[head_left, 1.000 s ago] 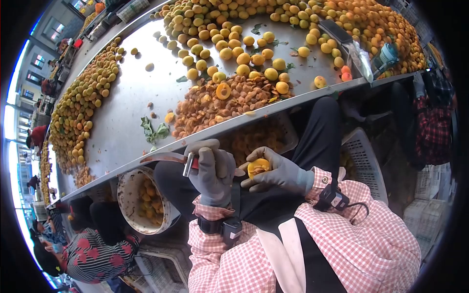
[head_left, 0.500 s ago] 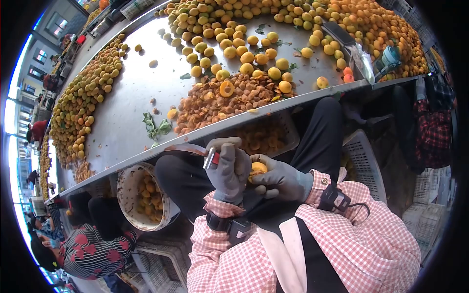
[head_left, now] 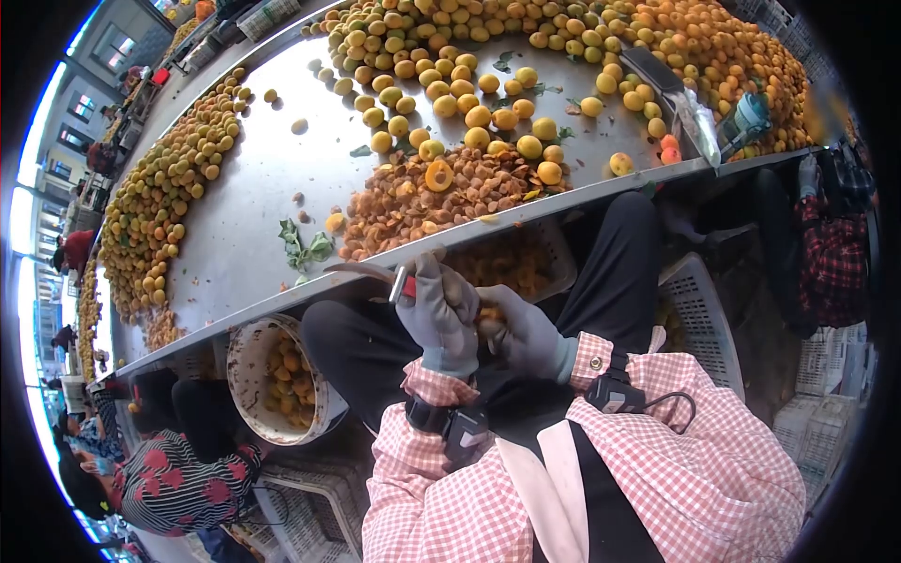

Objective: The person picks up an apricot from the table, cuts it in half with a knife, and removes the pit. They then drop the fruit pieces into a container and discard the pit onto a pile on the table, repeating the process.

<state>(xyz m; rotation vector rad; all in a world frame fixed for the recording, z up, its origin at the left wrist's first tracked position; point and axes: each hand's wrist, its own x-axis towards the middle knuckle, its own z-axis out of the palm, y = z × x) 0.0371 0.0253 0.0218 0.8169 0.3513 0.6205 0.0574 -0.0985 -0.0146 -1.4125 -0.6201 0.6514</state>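
Note:
My left hand [head_left: 436, 314], in a grey glove, is closed around a knife with a red-and-metal handle [head_left: 406, 285]. Its curved blade [head_left: 361, 269] points left, near the table edge. Close beside it, my right hand [head_left: 527, 330], also gloved, has its fingers curled around an apricot [head_left: 490, 314]. Only a small orange part of that fruit shows between the hands. Both hands are above my lap, in front of the metal table [head_left: 253, 197]. On the table just beyond them lies a heap of brown apricot pits [head_left: 469, 192], with a cut apricot [head_left: 438, 175] on top.
Whole apricots [head_left: 450, 89] are piled at the back, with another pile [head_left: 155, 225] at the left. A white bucket [head_left: 239, 375] holding apricot pieces stands by my left knee. Below the table is a crate [head_left: 558, 253]. Co-workers sit at left [head_left: 188, 479] and right [head_left: 831, 253].
My right hand has turned and moved slightly left and up, covering more of the apricot. My left hand and the knife have shifted a little, the blade now pointing more level.

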